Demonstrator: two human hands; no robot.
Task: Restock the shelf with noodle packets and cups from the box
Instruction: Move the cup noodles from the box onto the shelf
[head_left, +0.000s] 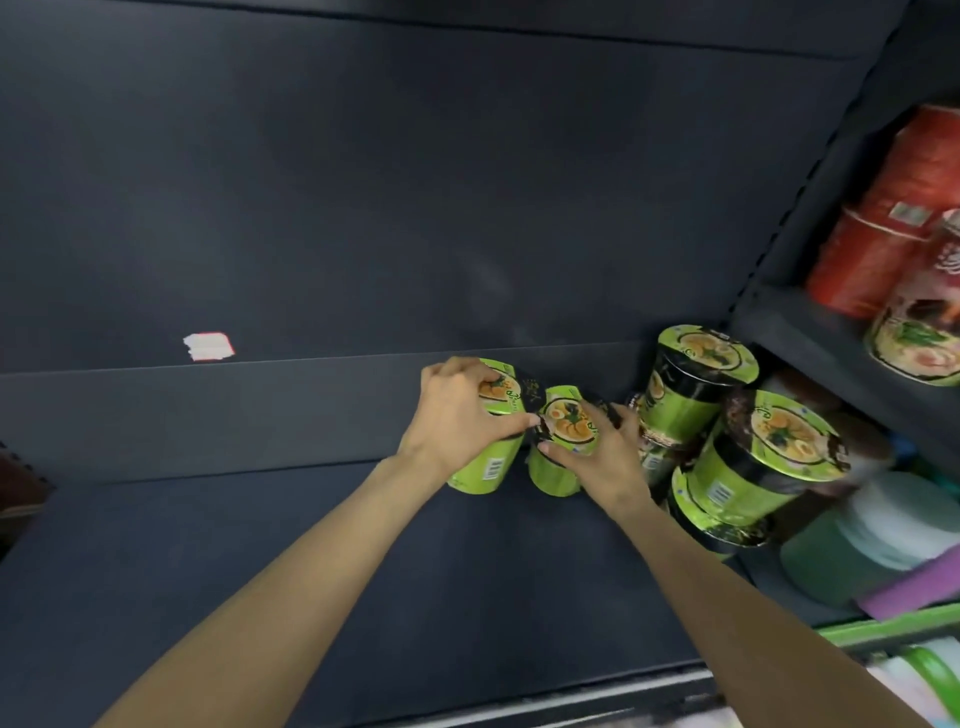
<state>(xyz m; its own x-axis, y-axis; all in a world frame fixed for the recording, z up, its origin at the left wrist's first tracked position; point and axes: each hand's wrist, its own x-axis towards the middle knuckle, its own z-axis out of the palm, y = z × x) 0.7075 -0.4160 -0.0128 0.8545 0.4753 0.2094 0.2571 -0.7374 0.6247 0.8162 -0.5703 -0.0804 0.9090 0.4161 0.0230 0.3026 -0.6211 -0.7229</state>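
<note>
Here both hands (462, 415) gripping cups (558, 441)

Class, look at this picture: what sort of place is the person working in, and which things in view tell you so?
Most likely a shop aisle. A dark display shelf holds stacked green noodle cups, red noodle cups fill the neighbouring bay, and a price label sticks to the back panel.

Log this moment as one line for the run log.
left hand grips a green cup | right hand grips another green cup | both on shelf | stacked cups at right
</note>
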